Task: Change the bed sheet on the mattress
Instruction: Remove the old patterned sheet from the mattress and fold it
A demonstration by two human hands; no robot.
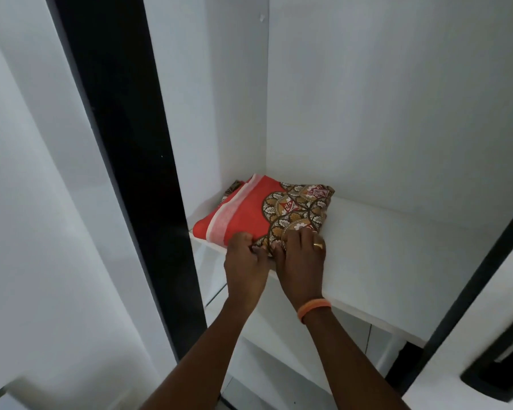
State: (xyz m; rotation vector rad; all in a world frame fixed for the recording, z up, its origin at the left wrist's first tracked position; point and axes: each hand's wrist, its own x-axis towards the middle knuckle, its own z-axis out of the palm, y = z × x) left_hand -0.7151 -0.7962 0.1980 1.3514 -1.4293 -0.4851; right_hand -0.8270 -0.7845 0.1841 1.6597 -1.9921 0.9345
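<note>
A folded bed sheet [249, 211], red with a pale stripe and a brown floral pattern, lies on a white wardrobe shelf [382, 261], pushed into its back left corner. My left hand [245, 261] grips the sheet's near edge with curled fingers. Right beside it, my right hand [301, 255] holds the same near edge, fingers over the top of the patterned part. It wears a ring and an orange wristband. The mattress is out of view.
The shelf sits inside a white wardrobe with a back wall [397, 99] and a left side wall [214, 113]. A black door frame [125, 143] runs down the left. Another black frame edge [471, 276] stands at the right. A lower shelf [279, 350] shows beneath.
</note>
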